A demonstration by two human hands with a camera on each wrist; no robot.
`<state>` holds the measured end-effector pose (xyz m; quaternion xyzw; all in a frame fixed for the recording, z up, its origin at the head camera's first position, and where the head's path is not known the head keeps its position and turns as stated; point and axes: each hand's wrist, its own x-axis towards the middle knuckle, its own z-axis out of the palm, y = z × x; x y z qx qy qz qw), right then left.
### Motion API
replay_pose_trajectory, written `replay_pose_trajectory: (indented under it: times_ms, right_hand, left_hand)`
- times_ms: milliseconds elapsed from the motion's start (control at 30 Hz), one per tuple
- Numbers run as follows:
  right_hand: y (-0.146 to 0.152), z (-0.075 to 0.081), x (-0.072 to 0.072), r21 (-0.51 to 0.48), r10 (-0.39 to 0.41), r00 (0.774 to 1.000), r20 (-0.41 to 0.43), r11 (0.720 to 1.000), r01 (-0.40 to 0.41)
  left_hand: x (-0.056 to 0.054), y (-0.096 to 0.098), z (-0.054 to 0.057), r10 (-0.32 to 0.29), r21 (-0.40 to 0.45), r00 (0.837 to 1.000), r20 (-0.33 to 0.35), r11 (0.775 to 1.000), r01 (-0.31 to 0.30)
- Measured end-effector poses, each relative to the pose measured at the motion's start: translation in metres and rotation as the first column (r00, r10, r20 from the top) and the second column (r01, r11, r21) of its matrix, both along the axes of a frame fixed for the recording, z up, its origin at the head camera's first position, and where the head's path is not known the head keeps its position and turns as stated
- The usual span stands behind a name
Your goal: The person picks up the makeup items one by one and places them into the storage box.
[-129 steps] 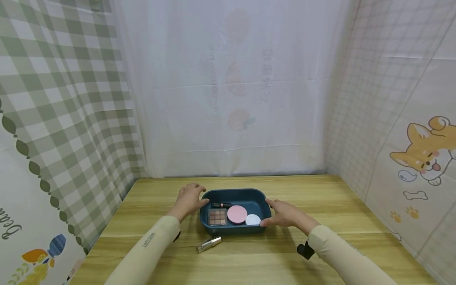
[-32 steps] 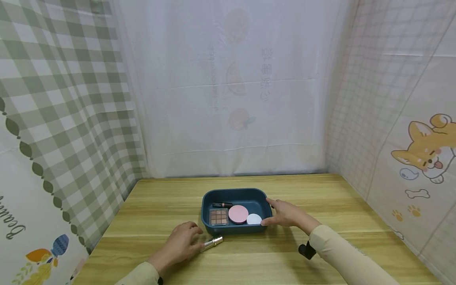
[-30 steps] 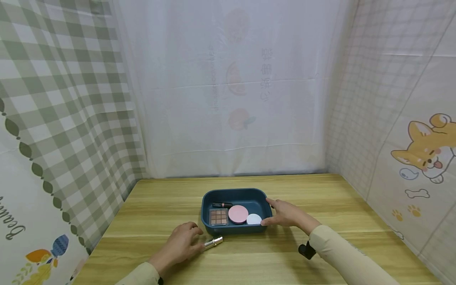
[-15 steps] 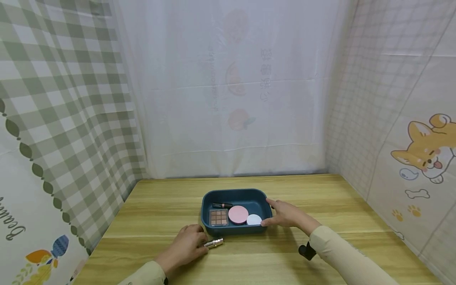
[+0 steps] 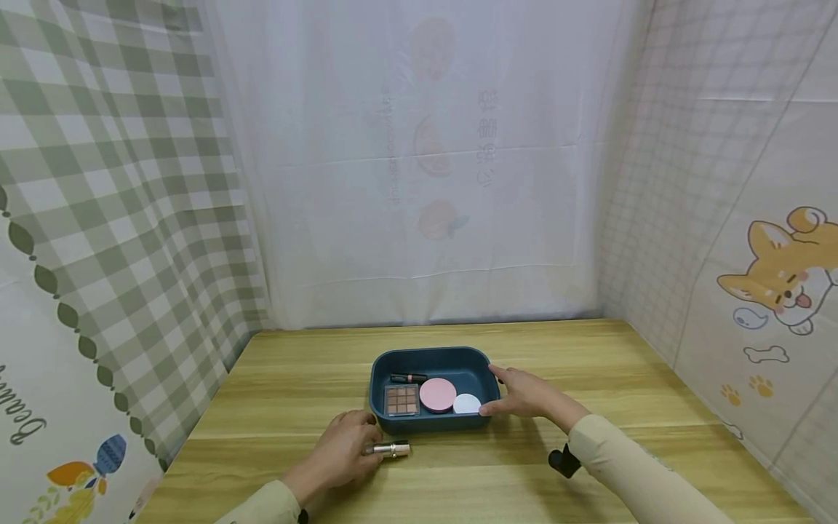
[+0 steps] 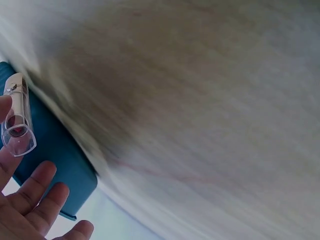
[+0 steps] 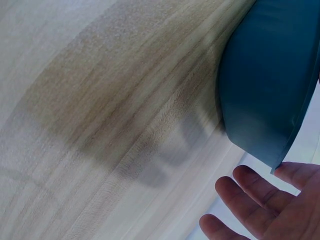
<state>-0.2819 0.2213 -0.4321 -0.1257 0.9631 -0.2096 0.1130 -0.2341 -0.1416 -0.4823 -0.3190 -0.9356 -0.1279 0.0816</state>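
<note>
My left hand is just in front of the blue box's left corner, pinching a slim lipstick between thumb and index finger. In the left wrist view the lipstick shows a clear end with something reddish inside and a pale base; the other fingers spread loosely. The dark blue box holds a brown eyeshadow palette, a round pink compact, a white round piece and a small dark tube. My right hand touches the box's right rim with thumb and index fingertip, fingers extended.
The box stands on a wooden-patterned table. A white curtain hangs behind the table's far edge, with a green checked cloth on the left and a dog-print cloth on the right.
My left hand has moved from the box's left side toward me and taken the lipstick between its fingers. The lipstick has turned nearly level across the view. My right hand has stayed at the rim.
</note>
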Motion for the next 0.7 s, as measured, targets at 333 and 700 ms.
replay_pose_trajectory:
  times_ms: [333,700]
  right_hand:
    - [0.0,0.0,0.0,-0.008,0.002,1.0,-0.003,1.0,-0.002]
    - [0.0,0.0,0.0,-0.004,0.009,1.0,-0.007,1.0,-0.009]
  left_hand:
    - [0.0,0.0,0.006,-0.029,0.052,0.999,-0.039,0.998,0.031]
    - [-0.004,-0.001,0.025,-0.039,0.154,0.997,-0.065,0.987,0.048]
